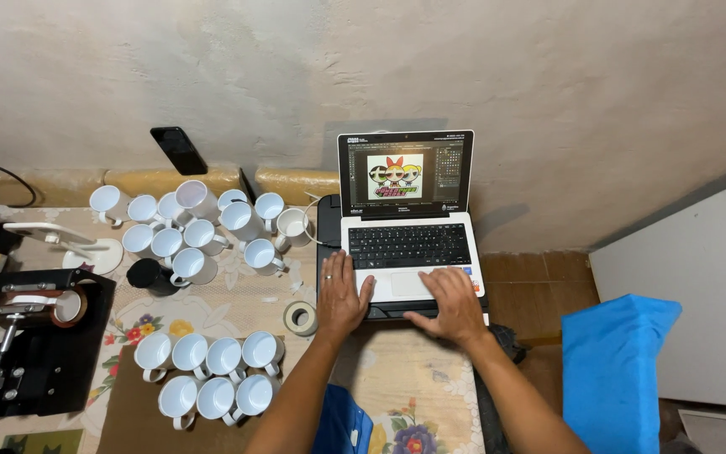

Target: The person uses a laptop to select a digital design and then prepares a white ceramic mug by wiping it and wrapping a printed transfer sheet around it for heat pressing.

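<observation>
**A:** How far along is the work on the desk?

**B:** By the look of it, still at the design stage. Both hands rest on a white laptop at the far right of the desk. The left hand lies flat on the palm rest by the keyboard's left corner, fingers spread, clamped on nothing. The right hand lies over the touchpad, fingers loosely spread, also holding nothing. The screen shows a cartoon picture open in an editing program.

**A:** And the mugs?

**B:** All plain, glossy white, none printed as far as I can see. One cluster sits far left of the laptop; a second group stands in two rows nearer, on a brown mat. A single black mug sits between them.

**A:** Any other things?

**B:** A black metal mug press with a lever at the left edge, seemingly with a mug clamped in it. A roll of tape lies just left of the left hand. The desk wears a pale flowered cloth. A dark phone leans on the rough plaster wall, and a blue cloth lies on the right.
</observation>
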